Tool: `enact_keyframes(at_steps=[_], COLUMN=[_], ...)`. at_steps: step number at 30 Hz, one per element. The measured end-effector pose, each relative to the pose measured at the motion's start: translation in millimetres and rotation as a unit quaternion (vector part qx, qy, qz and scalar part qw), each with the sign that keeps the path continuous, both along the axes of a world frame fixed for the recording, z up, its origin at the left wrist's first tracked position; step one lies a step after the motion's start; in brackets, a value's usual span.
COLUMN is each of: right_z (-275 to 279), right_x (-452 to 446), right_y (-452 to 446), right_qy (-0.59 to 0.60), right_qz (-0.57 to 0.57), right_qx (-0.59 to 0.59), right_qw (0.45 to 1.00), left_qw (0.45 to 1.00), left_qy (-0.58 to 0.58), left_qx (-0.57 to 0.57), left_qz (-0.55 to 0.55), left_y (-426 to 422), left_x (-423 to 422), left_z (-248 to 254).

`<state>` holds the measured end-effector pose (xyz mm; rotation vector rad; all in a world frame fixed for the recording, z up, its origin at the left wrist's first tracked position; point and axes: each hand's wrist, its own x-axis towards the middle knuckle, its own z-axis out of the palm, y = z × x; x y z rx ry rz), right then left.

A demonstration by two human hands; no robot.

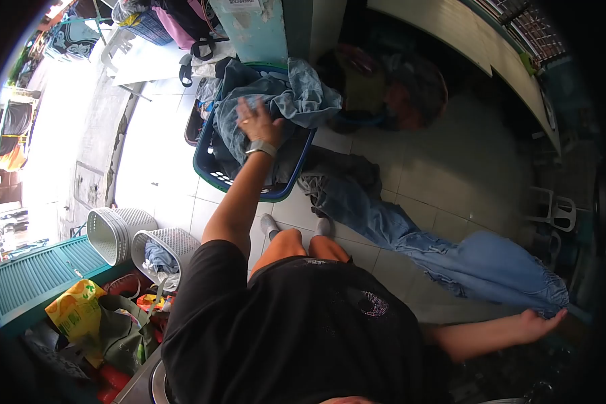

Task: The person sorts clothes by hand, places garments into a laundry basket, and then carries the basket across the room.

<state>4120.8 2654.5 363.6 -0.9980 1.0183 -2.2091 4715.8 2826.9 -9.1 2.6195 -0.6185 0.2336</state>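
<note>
My left hand, with a ring and a wristwatch, lies with fingers spread on blue denim clothing. That denim is heaped in and over the rim of a blue plastic laundry basket on the floor. Off to the right, my right hand is closed on one end of a pair of blue jeans. The jeans stretch from that hand across to the basket's lower right side, where dark fabric lies against them. My right fingers are partly hidden by the cloth.
Two white perforated baskets stand at the left, one with cloth inside. Bags are piled by a teal louvred panel. A teal pillar rises behind the basket. Shadowed laundry and a white chair are at the right.
</note>
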Motion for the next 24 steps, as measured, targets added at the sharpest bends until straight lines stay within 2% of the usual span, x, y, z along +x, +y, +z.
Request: enact_keyframes(at_steps=[1,3,5,6,8,9,11,12,13,14,15,16,17,18,19,21,24], right_z=[1,2,-7,-14,-42,-55,-80,-88,-94,-98,-99,-100,-106,-104,-122,-168,-210], right_x=[14,28,36,53,62,79,95,108,126,145,168,193,209,223,225,215,178], right_y=[9,12,9,13,4,7,4,7,14,22,33,45,56,65,60,46,19], right_qy=[0.033,0.074,0.207,0.237,0.261,0.267,0.352,0.350,0.361,0.372,0.439,0.479,0.508,0.504,0.525,0.572,0.644], right_qz=[-0.006,-0.008,-0.100,-0.069,0.043,0.094,0.135,0.140,0.193,0.246,0.265,0.282,0.309,0.360,0.375,0.353,0.217], right_qx=[0.009,0.019,0.121,0.147,0.170,0.160,0.102,0.100,0.103,0.106,0.112,0.099,0.125,0.207,0.199,0.124,-0.005], right_qw=[0.999,0.997,0.966,0.958,0.949,0.946,0.921,0.921,0.906,0.889,0.851,0.825,0.794,0.757,0.738,0.730,0.733], left_qw=[0.995,0.949,0.951,0.971,0.984,0.977,0.918,0.920,0.913,0.889,0.855,0.804,0.715,0.659,0.588,0.492,0.505], left_qy=[0.052,0.197,0.274,0.206,0.168,0.161,0.204,0.127,0.210,0.111,0.189,0.161,0.236,0.217,0.229,0.314,0.337], left_qx=[0.014,0.179,0.126,0.116,-0.057,-0.137,-0.315,-0.325,-0.269,-0.296,-0.281,-0.297,-0.333,-0.351,-0.378,-0.381,-0.378], left_qz=[0.086,0.171,0.065,0.032,-0.015,-0.032,-0.131,-0.180,-0.223,-0.330,-0.394,-0.490,-0.569,-0.629,-0.678,-0.717,-0.699], left_y=[21,50,74,71,60,53,38,29,28,20,13,10,6,4,1,6,7], left_x=[26,50,107,102,92,78,39,12,-26,-54,-87,-116,-142,-164,-183,-199,-188], left_z=[-17,-13,-66,-43,14,45,95,110,159,166,191,210,224,237,243,260,245])
